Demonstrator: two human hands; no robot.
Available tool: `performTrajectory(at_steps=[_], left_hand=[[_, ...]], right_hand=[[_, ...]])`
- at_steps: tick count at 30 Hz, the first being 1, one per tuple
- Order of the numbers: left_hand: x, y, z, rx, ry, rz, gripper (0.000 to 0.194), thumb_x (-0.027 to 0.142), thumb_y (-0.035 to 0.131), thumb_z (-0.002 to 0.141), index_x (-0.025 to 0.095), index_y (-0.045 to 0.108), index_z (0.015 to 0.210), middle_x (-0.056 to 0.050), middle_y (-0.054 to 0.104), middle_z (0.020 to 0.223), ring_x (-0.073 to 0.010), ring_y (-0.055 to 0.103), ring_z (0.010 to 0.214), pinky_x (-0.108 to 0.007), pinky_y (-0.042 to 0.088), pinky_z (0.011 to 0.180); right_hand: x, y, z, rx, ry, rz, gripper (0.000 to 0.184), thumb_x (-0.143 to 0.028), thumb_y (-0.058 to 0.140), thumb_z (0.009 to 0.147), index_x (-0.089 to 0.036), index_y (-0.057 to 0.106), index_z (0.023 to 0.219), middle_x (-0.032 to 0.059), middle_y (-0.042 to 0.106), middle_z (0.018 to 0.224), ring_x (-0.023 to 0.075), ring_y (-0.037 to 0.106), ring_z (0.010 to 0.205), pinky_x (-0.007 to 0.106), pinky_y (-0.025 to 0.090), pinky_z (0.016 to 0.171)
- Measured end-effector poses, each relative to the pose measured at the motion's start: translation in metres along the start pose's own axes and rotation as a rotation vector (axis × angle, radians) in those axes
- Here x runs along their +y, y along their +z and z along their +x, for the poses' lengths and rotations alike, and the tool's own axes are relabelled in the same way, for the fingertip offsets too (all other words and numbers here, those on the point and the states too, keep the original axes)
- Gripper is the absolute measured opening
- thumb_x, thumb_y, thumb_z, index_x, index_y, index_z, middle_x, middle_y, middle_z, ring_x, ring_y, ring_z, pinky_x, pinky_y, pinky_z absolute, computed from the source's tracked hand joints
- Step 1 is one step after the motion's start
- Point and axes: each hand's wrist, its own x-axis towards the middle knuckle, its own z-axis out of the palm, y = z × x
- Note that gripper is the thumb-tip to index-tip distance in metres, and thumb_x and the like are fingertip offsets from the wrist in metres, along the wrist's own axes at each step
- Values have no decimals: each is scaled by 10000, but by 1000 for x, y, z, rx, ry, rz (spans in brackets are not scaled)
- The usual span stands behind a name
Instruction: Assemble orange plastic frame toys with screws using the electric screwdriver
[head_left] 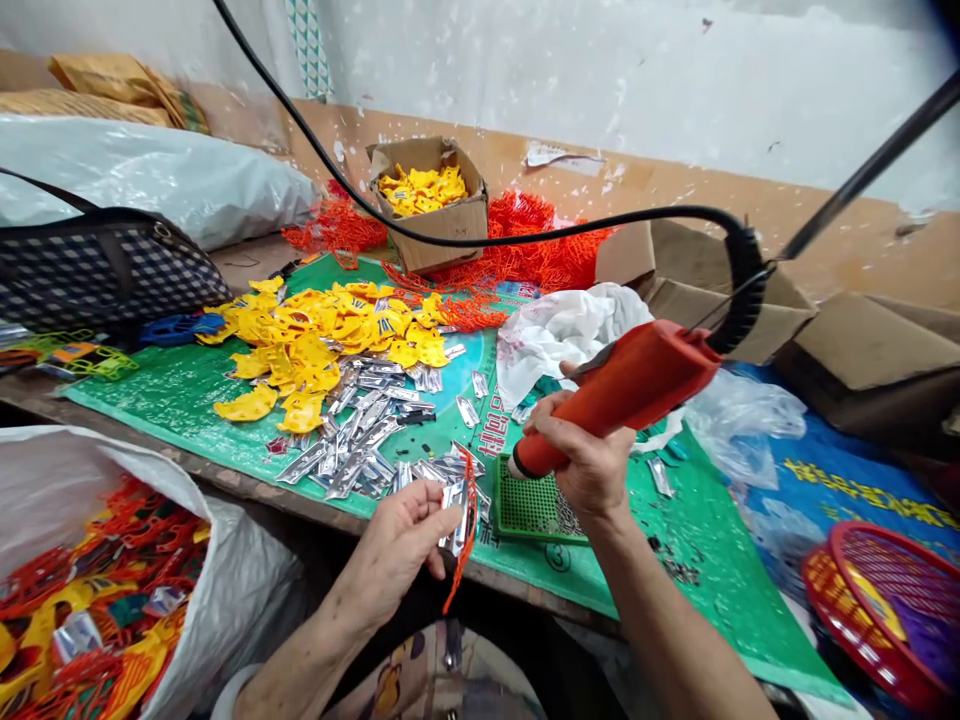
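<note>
My left hand point(405, 530) pinches a small silvery metal plate together with a curved orange plastic piece point(468, 540), at the table's front edge. My right hand point(589, 465) wraps round an orange electric screwdriver point(622, 390) with a black cord at its back end; its tip points left and down, apart from the plate. Beneath it sits a green plastic basket point(521, 500) with small screws point(568, 517). Loose silvery metal plates point(356, 440) lie in a heap beyond my left hand. Behind them is a pile of yellow plastic pieces point(330, 320).
An open white sack point(247, 560) of orange and yellow pieces stands at lower left. A cardboard box point(442, 230) of yellow parts and orange netted pieces point(540, 240) sit at the back. The black cable point(525, 238) arches overhead. A red basket point(892, 600) stands at right.
</note>
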Motion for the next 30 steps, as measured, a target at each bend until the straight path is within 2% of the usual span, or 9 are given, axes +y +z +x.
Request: performTrajectory(at_steps=[5,9,13,19,30], left_hand=[[4,-4,6,-74,22,128,325,476,642,791,165,551,811,36,574,622,-67,474,444,-153,399,376],[6,-2,9,-87,11,161,333,488,621,792,172,518,817,60,560,579,-37,402,344,-149,357,335],[9,0,9,-99,-7,170,331,486,623,779,189,485,820,63,560,562,-46,406,341,-152,358,326],[10,-1,13,-143,22,202,329,472,603,801,179,509,919,86,504,580,-44,390,367,-150,363,343],[13,2,16,-148,-1,187,310,471,624,768,196,495,827,98,491,528,-44,353,327,-165,291,332]], right_hand=[[4,0,1,12,36,-47,133,-243,767,628,-174,652,623,-14,616,621,143,559,552,339,484,576],[4,1,1,27,45,-42,138,-242,779,607,-173,660,620,-18,620,619,140,559,541,331,489,567],[4,1,2,25,40,-49,139,-249,788,604,-174,672,621,-15,633,633,142,569,547,328,497,566],[5,0,1,9,40,-49,129,-233,785,615,-174,671,626,-15,630,641,137,569,545,321,495,556],[2,4,1,1,44,-43,141,-219,784,588,-178,651,610,-27,620,615,128,548,533,307,491,545]])
